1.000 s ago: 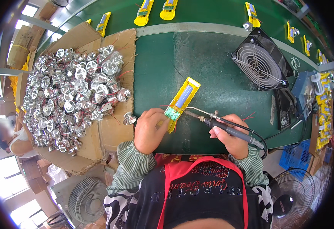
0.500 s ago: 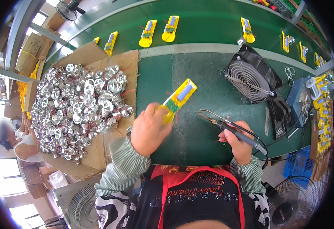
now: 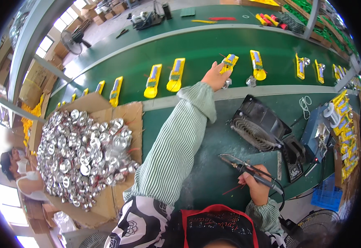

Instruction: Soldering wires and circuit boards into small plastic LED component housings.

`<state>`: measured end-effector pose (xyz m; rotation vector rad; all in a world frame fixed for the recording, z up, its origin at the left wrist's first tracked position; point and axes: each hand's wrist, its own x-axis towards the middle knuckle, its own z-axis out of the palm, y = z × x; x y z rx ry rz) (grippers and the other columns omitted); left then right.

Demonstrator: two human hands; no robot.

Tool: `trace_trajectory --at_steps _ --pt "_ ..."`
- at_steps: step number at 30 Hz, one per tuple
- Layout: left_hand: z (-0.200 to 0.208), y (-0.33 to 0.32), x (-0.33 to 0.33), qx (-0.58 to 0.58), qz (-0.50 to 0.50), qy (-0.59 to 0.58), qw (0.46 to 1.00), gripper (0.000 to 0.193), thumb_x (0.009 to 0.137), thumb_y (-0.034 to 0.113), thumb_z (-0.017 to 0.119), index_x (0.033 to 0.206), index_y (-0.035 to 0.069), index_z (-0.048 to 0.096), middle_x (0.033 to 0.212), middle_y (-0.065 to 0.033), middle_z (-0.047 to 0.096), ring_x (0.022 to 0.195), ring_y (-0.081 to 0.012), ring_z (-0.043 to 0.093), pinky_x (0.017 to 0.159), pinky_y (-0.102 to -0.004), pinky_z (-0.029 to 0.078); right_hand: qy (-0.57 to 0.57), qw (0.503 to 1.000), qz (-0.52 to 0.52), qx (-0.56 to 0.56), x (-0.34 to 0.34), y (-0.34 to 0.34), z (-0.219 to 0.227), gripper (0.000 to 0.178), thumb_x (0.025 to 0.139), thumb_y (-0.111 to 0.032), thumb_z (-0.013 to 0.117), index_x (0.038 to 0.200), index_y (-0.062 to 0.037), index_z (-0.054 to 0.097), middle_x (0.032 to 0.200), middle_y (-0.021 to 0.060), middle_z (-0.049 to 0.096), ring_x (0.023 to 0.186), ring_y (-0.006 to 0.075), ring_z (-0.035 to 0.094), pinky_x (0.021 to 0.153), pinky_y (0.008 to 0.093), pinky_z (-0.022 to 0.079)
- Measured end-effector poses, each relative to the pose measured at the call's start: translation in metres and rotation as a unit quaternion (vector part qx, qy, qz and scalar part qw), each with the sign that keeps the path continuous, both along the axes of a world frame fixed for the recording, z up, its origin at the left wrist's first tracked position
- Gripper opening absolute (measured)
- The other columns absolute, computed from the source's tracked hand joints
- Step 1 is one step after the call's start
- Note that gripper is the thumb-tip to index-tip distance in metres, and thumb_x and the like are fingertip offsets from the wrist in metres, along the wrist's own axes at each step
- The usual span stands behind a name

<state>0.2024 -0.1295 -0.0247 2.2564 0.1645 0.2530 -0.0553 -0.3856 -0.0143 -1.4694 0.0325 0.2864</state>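
Note:
My left hand (image 3: 214,77) reaches out over the green belt, its fingers closed on the near end of a yellow plastic housing (image 3: 231,60) with a blue cylinder and a green circuit board. A shiny reflector cup (image 3: 227,84) sits just below that hand. Whether the housing rests on the belt, I cannot tell. Above the near worktop, my right hand (image 3: 258,186) grips a soldering iron (image 3: 252,174), its tip pointing left. A thin red wire (image 3: 233,189) shows beside the right fingers.
A heap of reflector cups (image 3: 85,153) lies on cardboard at left. More yellow housings (image 3: 175,75) line the belt (image 3: 205,45). A black fan (image 3: 261,124) stands right of centre, near a blue-grey soldering station (image 3: 316,134) and stacked yellow housings (image 3: 347,142). Another person (image 3: 27,177) is far left.
My left hand has carried the yellow housing from the worktop forward to the belt. The right hand still holds the soldering iron. The view has tilted up, showing more beyond the belt.

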Motion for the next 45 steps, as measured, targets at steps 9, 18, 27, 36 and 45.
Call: trace_trajectory --at_steps 9,18,27,36,45 --pt "0.015 0.074 -0.02 0.445 0.123 0.089 0.883 0.078 0.076 0.036 0.067 0.141 0.021 0.027 0.129 -0.0126 0.044 0.107 -0.0353 0.055 0.087 -0.0467 0.047 0.025 0.999 0.022 0.024 0.015 -0.009 -0.002 0.019 0.081 0.0 0.062 0.097 0.0046 0.054 0.079 0.0158 0.064 0.069 0.0191 0.065 0.06 0.0278 0.055" --pt "0.016 0.085 -0.083 0.33 0.03 0.031 0.943 0.066 0.074 0.012 0.061 0.135 0.012 0.034 0.113 -0.0207 0.048 0.101 -0.0386 0.054 0.085 -0.043 0.046 -0.022 0.998 0.06 0.028 -0.003 -0.013 0.006 0.018 0.083 -0.008 0.065 0.096 0.0023 0.058 0.08 0.0084 0.065 0.07 0.0119 0.064 0.061 0.0243 0.052" --pt "0.071 0.025 -0.282 0.318 -0.106 0.079 0.939 0.052 0.072 0.011 0.062 0.122 0.008 0.047 0.114 -0.019 0.049 0.092 -0.0371 0.058 0.076 -0.0415 0.05 -0.071 0.991 0.092 0.063 -0.021 -0.007 0.021 0.018 0.082 -0.009 0.065 0.096 0.0015 0.058 0.079 0.007 0.064 0.068 0.0103 0.062 0.059 0.0235 0.051" --pt "0.054 0.003 -0.37 0.283 -0.128 0.107 0.944 0.052 0.076 0.018 0.065 0.125 0.008 0.047 0.127 -0.021 0.04 0.102 -0.0352 0.054 0.082 -0.0402 0.048 -0.042 0.997 0.044 0.05 -0.05 -0.005 0.027 0.016 0.082 0.002 0.06 0.095 0.0052 0.053 0.078 0.0144 0.064 0.068 0.0177 0.064 0.062 0.0291 0.055" --pt "0.055 0.066 -0.453 0.523 -0.105 0.12 0.837 0.017 0.071 0.012 0.056 0.087 0.009 0.058 0.098 -0.0046 0.054 0.085 -0.02 0.053 0.063 -0.03 0.048 -0.039 0.996 0.08 0.018 -0.06 0.013 0.025 0.016 0.081 0.002 0.058 0.095 0.006 0.051 0.076 0.0155 0.064 0.064 0.0165 0.063 0.061 0.0279 0.054"
